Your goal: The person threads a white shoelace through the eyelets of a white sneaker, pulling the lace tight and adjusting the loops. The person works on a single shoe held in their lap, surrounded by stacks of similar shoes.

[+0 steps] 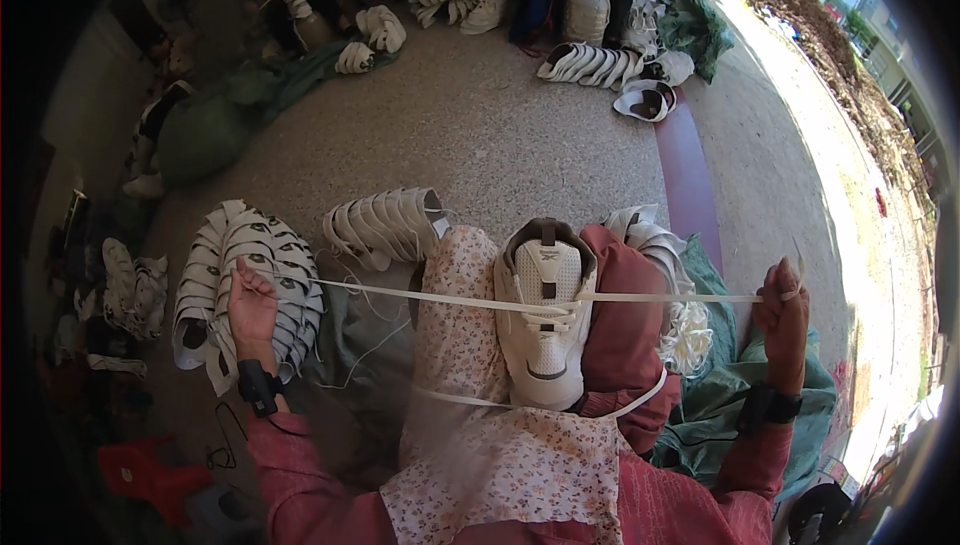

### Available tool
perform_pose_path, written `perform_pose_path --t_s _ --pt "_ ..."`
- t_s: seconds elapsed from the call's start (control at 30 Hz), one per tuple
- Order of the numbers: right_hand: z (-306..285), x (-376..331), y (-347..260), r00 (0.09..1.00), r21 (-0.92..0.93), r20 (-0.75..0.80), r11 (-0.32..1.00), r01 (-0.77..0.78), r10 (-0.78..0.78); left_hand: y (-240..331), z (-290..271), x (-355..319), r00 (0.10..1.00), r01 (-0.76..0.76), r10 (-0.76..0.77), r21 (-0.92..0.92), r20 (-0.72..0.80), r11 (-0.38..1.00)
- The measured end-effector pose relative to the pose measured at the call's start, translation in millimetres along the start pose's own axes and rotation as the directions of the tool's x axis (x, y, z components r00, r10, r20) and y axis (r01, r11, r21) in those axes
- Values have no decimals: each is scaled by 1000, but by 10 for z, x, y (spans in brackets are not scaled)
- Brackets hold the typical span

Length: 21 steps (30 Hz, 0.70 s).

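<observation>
A cream shoe upper (541, 345) with a perforated tongue lies between my thighs, on a flowered apron (455, 330). A flat off-white shoelace (440, 298) runs through its eyelets and is drawn out taut to both sides. My left hand (254, 305), out to the left over a stack of nested shoe uppers (270, 255), is closed on one end. Raised at the far right, my right hand (782, 317) grips the other end, whose tip sticks up above the fingers. Both forearms are spread wide.
Another row of nested uppers (385, 225) lies beyond my left knee. A bundle of white laces (688, 337) and green sacking (730, 425) are at my right. Other people sit at the far side among stacked uppers (592, 65). A red plastic object (150, 475) is low on the left.
</observation>
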State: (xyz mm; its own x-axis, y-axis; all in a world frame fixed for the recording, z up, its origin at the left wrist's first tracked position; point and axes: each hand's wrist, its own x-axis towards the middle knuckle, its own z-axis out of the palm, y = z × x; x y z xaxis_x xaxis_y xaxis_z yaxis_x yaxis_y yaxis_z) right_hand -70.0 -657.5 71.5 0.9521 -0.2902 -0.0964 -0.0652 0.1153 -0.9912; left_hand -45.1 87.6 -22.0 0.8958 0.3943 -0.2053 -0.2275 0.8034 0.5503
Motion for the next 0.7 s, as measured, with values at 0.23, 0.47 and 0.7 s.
perform_pose_path --t_s 0.23,0.47,0.7 --pt "-946 -115 813 935 -961 195 -248 121 -298 -53 -134 -38 969 -158 128 -132 -212 979" --pt "1093 -149 383 849 -616 521 650 444 -86 -309 425 -205 969 -61 -40 392 244 918" --pt "1912 -258 490 637 -430 744 584 689 -204 -1688 1381 -966 817 -181 -377 815 436 551"
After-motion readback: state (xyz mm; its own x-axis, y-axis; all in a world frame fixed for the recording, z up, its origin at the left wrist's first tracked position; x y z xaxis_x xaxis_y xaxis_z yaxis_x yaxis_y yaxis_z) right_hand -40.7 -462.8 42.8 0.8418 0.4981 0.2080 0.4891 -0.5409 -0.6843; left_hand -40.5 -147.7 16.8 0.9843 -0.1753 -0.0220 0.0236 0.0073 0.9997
